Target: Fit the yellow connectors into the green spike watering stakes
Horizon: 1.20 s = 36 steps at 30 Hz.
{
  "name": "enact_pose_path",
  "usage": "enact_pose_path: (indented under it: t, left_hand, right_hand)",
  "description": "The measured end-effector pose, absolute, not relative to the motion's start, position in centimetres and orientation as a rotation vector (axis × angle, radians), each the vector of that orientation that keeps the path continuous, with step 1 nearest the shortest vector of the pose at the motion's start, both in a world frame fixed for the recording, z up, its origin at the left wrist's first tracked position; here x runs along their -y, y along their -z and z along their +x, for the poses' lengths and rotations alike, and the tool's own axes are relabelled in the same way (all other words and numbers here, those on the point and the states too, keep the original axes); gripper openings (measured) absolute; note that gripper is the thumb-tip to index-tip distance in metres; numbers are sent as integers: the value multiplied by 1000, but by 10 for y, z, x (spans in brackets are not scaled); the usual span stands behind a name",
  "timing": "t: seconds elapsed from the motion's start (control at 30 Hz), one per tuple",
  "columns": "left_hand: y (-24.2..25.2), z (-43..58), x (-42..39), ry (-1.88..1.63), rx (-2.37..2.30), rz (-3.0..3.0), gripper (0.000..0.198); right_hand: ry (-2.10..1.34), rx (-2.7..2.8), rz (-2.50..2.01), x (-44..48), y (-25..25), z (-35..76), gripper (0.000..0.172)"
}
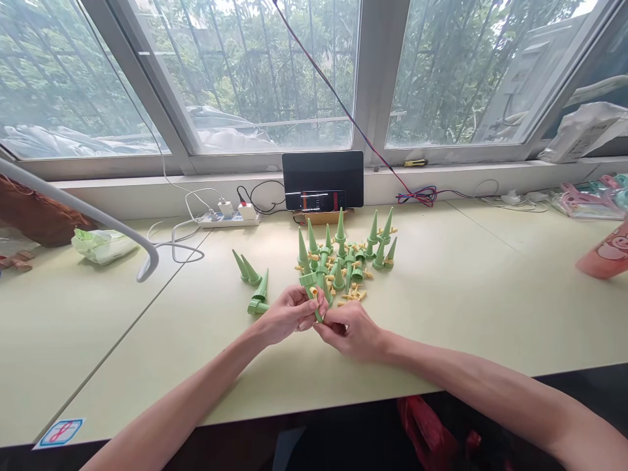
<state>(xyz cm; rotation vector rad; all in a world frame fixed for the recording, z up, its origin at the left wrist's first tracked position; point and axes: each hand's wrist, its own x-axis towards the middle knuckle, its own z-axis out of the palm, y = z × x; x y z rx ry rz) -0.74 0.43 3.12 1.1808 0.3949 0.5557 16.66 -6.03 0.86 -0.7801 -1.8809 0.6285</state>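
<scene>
My left hand (293,313) is closed around a green plastic watering spike (309,280), its wide ribbed end up and its point slanting down toward me. A small yellow valve (314,292) sticks out of the spike's side by my thumb. With bent fingers, my right hand (354,328) pinches at the spike's lower tip, which is partly hidden. Just beyond both hands lies a cluster of green spikes (340,227) with loose yellow valves (356,296) among them. Several more spikes (262,284) are grouped left of my left hand.
Behind the cluster, a phone (322,201) leans against a dark tablet (323,171). A power strip (230,220) with cables and a green packet (104,245) are at the left. A pink bottle (606,252) lies at the right edge. A grey curved bar (88,206) crosses the left side.
</scene>
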Motion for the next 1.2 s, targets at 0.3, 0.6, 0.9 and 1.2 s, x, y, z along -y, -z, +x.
enact_pose_path:
  t: [0.3,0.6,0.9,1.2]
  left_hand:
    - [-32,-7,-5,-567,-440,1174,31]
    - [-37,-9,-10,-615,-440,1270,36]
    - [-27,-14,-8,-1213,-632,2190,8]
    - [-18,-14,-11,-1382,-563,2660,35]
  right_hand:
    - [-657,1882,-790,59,-6,167,38]
    - [-657,1851,-825,52,1,171,41]
    - [-664,1900,-905,51,-4,176,37]
    - [-678,1976,-862,51,-6,178,40]
